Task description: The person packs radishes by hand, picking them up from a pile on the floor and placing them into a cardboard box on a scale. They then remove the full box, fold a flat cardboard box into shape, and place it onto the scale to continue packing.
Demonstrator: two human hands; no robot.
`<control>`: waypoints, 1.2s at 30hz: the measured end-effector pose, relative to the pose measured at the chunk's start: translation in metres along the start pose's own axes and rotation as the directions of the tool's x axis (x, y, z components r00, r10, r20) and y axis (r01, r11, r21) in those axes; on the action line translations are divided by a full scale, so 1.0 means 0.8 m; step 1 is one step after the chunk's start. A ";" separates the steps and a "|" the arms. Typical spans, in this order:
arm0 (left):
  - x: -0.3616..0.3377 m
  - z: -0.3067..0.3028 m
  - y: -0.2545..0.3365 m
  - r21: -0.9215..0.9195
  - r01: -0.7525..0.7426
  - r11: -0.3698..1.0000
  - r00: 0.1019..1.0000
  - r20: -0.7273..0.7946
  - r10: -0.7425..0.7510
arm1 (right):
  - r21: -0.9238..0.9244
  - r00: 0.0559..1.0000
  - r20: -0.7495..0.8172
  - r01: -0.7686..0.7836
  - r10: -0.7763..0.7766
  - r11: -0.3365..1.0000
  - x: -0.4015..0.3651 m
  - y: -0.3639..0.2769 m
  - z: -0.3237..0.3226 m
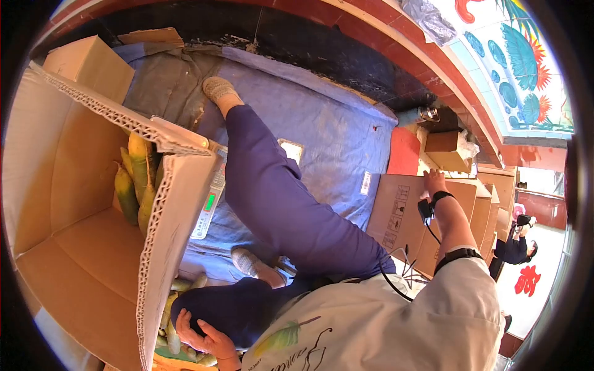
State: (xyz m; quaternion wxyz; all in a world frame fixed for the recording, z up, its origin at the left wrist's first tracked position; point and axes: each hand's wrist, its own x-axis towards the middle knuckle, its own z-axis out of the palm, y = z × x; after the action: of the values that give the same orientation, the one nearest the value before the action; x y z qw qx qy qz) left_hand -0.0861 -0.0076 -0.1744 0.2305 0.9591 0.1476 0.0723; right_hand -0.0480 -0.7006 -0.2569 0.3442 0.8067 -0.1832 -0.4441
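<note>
Seated person, one hand on a knee, the other at a carton's edge, beside an open box of vegetables

A large open carton [80, 260] is the landmark. Its high walls seem to keep in the yellow-green roots, probably green radishes [127, 196], gathered at its far corner. A digital scale [204, 216] sits against its right wall, display outward, presumably for easy reading; whether the carton stands on it cannot be told. A blue tarp [334, 123] lies right of the open carton, likely to protect the floor.

Near the open carton's lower right edge, the left hand [204, 339] lies on the left knee, fingers loosely spread and holding nothing, apparently at rest. Well to the open carton's right, the right hand [435, 180] touches the top of a printed carton [402, 229], fingers bent over the edge, perhaps for support; I cannot tell whether they grip.

Counted: one open carton, one scale, two knitted-looking shoes [219, 89], at least four roots inside, an uncountable heap of similar vegetables [173, 337] beneath the knee, and one other person [513, 250] far right.
</note>
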 end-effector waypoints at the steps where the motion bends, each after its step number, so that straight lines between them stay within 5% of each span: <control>1: 0.002 0.000 0.003 -0.006 -0.001 1.000 1.000 0.004 0.001 | -0.043 0.999 0.044 0.007 -0.005 0.999 0.009 -0.003 0.008; 6: 0.005 -0.001 0.009 0.000 -0.005 1.000 1.000 0.025 0.005 | -0.094 0.985 0.149 0.106 -0.091 0.990 -0.059 -0.012 -0.060; 8: 0.004 0.002 0.007 0.011 -0.009 1.000 1.000 -0.008 0.009 | -0.105 0.980 0.158 0.139 -0.122 0.985 -0.050 -0.004 -0.028; 9: 0.005 0.003 0.006 0.009 -0.010 1.000 1.000 -0.001 0.010 | 0.170 0.981 0.118 0.133 -0.154 0.976 -0.040 0.003 0.006; 11: 0.007 0.003 0.008 0.033 -0.011 0.999 1.000 0.010 0.011 | 0.660 0.984 0.011 0.126 -0.177 0.741 -0.029 0.013 0.052; 36: 0.029 0.014 -0.008 -0.057 -0.134 0.989 0.987 0.080 0.138 | 0.240 0.877 0.354 0.249 -0.324 0.938 -0.209 -0.021 0.135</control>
State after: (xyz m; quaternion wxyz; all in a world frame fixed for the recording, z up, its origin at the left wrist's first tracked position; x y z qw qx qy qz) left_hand -0.0632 0.0006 -0.1859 0.2554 0.9629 0.0700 0.0512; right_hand -0.2289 -0.6308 -0.2100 0.1538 0.7494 -0.1667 -0.6221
